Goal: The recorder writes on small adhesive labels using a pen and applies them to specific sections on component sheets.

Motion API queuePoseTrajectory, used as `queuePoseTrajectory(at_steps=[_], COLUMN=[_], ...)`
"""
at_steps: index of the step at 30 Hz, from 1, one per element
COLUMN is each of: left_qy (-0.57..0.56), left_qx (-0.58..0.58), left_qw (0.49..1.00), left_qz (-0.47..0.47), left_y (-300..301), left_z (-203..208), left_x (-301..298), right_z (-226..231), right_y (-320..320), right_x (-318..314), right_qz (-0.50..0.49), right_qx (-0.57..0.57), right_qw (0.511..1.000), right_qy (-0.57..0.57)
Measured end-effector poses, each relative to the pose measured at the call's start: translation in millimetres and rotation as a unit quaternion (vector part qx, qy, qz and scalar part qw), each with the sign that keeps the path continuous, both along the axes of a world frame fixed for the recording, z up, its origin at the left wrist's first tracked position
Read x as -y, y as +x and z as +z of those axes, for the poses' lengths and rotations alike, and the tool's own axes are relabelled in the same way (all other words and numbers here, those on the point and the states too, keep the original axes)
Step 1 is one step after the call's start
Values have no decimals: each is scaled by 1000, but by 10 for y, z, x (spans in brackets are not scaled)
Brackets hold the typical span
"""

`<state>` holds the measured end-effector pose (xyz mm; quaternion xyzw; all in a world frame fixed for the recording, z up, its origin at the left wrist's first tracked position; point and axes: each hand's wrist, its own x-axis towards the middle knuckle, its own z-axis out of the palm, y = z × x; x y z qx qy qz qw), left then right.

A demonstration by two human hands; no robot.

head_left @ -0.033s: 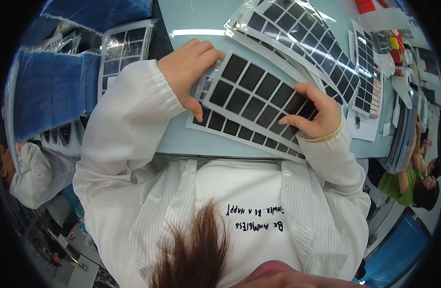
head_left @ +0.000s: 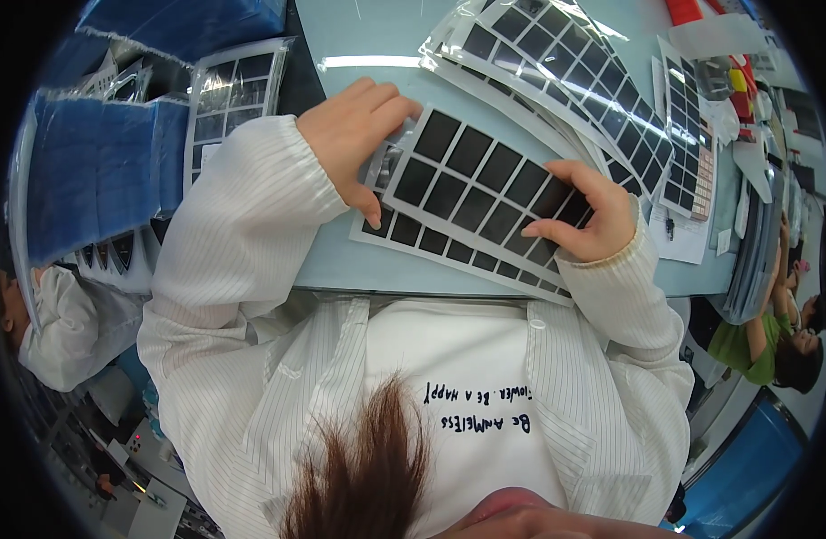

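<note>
My right hand (head_left: 597, 216) grips the right part of a white sheet with rows of black squares (head_left: 471, 202), thumb on the near side and fingers on the far side. Under it, slanting the same way, lies a second such sheet (head_left: 432, 241). Its left end sits by a clear plastic sleeve (head_left: 383, 169). Curled round that left end is my left hand (head_left: 363, 135); its thumb rests on the lower sheet and its fingertips are at the far corner, beside the upper sheet. What the left fingertips press on is partly hidden.
More sleeved sheets of black squares (head_left: 556, 67) fan out at the far right of the pale table (head_left: 368, 269). Blue bins (head_left: 103, 171) stand at left beside a sleeved sheet (head_left: 236, 90). Grey trays (head_left: 752, 260) are at right. Other people sit on both sides.
The upper sheet's left end has shifted slightly toward me. My left hand has barely moved, and the right keeps its grip.
</note>
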<state>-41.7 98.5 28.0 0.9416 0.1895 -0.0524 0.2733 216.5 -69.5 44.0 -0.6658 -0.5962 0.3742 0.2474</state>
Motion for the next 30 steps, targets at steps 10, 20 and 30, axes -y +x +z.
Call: queuePoseTrajectory(at_steps=[10,20,30], left_qy=[25,-236,-371], left_qx=[2,2,235], left_qw=[999,959,864], left_qz=[-38,157,248], left_y=[72,-75,196], left_z=[83,46,528], left_x=[101,198,128], right_z=[-226,-281,-107], right_y=[-26,-184,55], right_x=[150,235,179], right_qz=[56,25,-88], right_qx=[90,73,-179], right_qw=[986,979,979], right_qy=[133,191,44])
